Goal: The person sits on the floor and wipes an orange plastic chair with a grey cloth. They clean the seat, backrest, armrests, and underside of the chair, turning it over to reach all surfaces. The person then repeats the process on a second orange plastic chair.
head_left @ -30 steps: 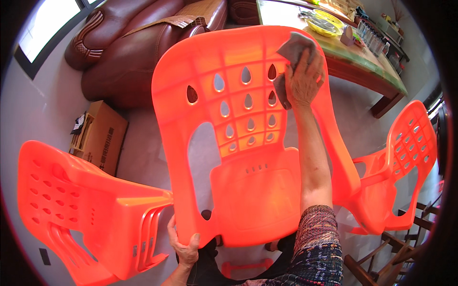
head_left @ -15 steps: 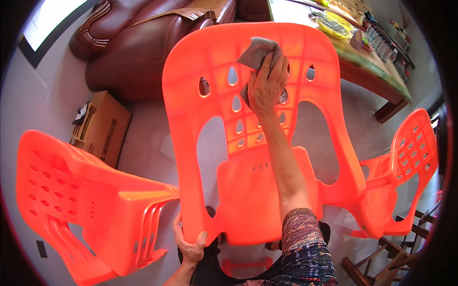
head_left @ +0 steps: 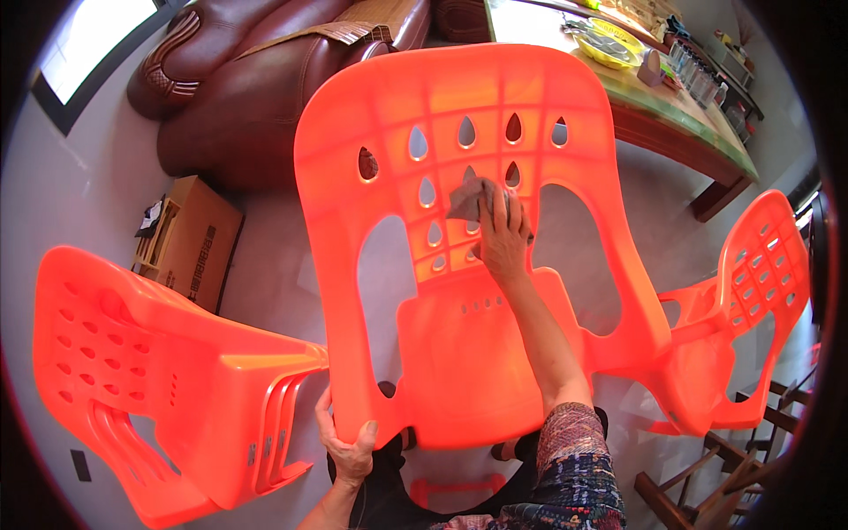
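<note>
A bright orange plastic chair (head_left: 468, 371) with teardrop holes in its backrest faces me, right in front of my body. My right hand (head_left: 503, 234) presses a grey-brown cloth (head_left: 468, 199) against the lower middle of the backrest, fingers bent over it. Part of the cloth is hidden under the palm. My left hand (head_left: 349, 442) is wrapped round the front end of the chair's left armrest, thumb on the near side.
Stacked orange chairs (head_left: 177, 380) stand at the left, another orange chair (head_left: 751, 327) at the right. Beyond are a cardboard box (head_left: 208, 243), a dark red leather sofa (head_left: 238, 115) and a wooden table (head_left: 680, 115) bearing a yellow basket (head_left: 609, 44). Wooden stool legs (head_left: 698, 495) show lower right.
My right hand and the cloth have slid down the backrest, from its upper part to its lower middle. My left hand keeps its hold on the armrest.
</note>
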Tool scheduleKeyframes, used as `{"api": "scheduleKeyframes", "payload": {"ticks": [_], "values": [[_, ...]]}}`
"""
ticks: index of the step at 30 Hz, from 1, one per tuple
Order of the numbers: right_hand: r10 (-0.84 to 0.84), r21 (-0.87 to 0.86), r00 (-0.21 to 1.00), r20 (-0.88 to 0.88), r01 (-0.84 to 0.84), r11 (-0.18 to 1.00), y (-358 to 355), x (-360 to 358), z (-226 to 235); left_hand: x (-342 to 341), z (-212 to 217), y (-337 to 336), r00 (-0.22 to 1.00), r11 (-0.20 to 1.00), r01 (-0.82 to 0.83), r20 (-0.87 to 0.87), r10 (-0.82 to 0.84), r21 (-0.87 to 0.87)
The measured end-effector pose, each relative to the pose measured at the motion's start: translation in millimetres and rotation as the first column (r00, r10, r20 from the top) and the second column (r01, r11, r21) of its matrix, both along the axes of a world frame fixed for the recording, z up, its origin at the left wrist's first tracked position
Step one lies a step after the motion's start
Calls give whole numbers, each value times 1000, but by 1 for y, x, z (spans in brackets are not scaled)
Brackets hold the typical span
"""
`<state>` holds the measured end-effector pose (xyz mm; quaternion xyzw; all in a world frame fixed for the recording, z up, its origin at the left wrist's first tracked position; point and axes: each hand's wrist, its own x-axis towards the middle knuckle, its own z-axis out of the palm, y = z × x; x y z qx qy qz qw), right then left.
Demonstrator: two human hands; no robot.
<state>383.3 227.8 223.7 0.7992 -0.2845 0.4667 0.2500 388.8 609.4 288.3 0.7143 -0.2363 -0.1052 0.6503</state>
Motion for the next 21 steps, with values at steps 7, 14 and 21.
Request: {"api": "scheduleKeyframes", "payload": {"ticks": [7,14,21], "values": [[70,122,975,210,-97,988,-30,-6,97,-1,-3,3,999,998,21,34,-19,-61],[-124,50,989,80,120,992,-44,-6,81,-2,-8,7,997,999,16,74,-14,-30],[-238,147,971,-27,240,960,-5,-23,21,-2,-2,3,997,1000,12,81,-11,-14]]}}
